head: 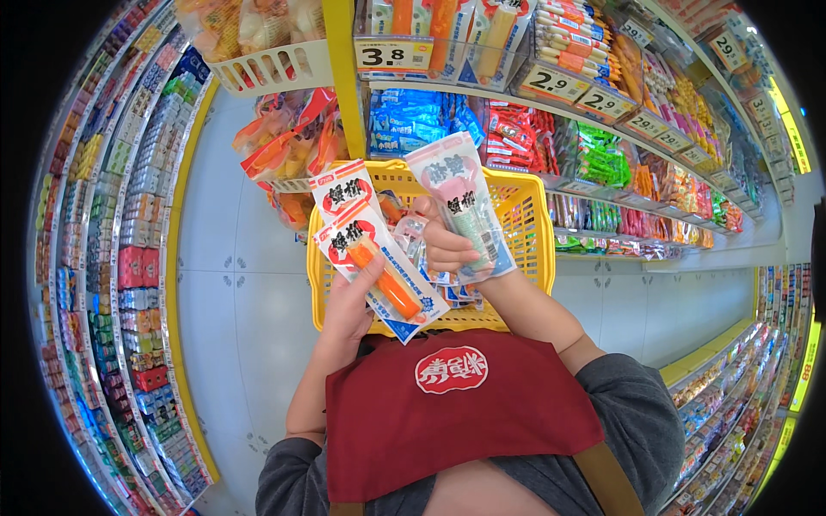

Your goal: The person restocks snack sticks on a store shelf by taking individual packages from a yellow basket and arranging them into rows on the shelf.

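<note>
My left hand (352,297) grips two flat packs of crab sticks, one overlapping the other, with the thumb across the front. An orange-and-white stick shows through the clear window of the front crab stick pack (399,293); the rear pack (342,187) peeks out above it. In my right hand (446,242) is another pack (461,187), tilted, with a pale green and pink printed face towards me. Both hands are over a yellow plastic basket (547,238). Inside it lie several more packs (461,298), partly hidden by my hands and the packs.
Shelves (452,90) of snack sticks with price tags stand ahead and curve to the right. A white slatted rack (277,68) holds bagged food beside a yellow post (345,84). Another stocked shelf (142,258) runs along the left, across the tiled floor (226,309).
</note>
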`<state>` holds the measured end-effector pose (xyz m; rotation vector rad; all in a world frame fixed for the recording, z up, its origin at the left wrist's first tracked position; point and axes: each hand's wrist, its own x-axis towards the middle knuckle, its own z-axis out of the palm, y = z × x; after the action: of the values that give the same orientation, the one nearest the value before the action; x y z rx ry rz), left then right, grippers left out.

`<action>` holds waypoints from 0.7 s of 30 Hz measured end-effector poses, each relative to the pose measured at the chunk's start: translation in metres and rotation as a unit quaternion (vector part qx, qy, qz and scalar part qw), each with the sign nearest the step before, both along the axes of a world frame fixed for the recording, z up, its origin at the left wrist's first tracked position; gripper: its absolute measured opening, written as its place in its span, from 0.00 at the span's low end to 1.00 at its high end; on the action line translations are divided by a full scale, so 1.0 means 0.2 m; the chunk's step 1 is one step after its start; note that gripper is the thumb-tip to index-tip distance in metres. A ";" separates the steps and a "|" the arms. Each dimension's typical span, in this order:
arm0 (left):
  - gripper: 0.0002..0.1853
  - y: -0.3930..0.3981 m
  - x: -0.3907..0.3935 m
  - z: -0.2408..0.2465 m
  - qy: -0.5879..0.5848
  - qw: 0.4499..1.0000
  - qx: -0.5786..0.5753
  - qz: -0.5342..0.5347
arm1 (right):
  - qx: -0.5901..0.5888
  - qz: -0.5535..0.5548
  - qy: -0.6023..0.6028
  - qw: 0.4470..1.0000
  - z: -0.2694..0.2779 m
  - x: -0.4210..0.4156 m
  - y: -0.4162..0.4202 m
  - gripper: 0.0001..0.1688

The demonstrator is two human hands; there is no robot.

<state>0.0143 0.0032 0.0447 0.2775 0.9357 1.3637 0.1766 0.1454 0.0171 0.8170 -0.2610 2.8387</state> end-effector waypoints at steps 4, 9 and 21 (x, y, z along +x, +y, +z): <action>0.21 0.00 -0.01 -0.02 -0.014 1.000 -0.028 0.003 | -0.004 -0.040 -0.021 0.999 0.04 0.02 0.00 0.31; 0.23 0.00 -0.01 -0.10 0.046 0.998 0.021 0.025 | 0.019 -0.176 -0.023 0.984 0.10 0.05 0.08 0.26; 0.20 0.01 -0.06 -0.11 -0.171 0.983 0.052 -0.031 | 0.405 -0.811 -0.347 0.239 0.89 0.30 0.61 0.12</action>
<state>0.0026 0.0057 0.0230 0.1438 0.5662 1.3522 0.2357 0.2678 0.1945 -0.6819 -1.4987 0.4903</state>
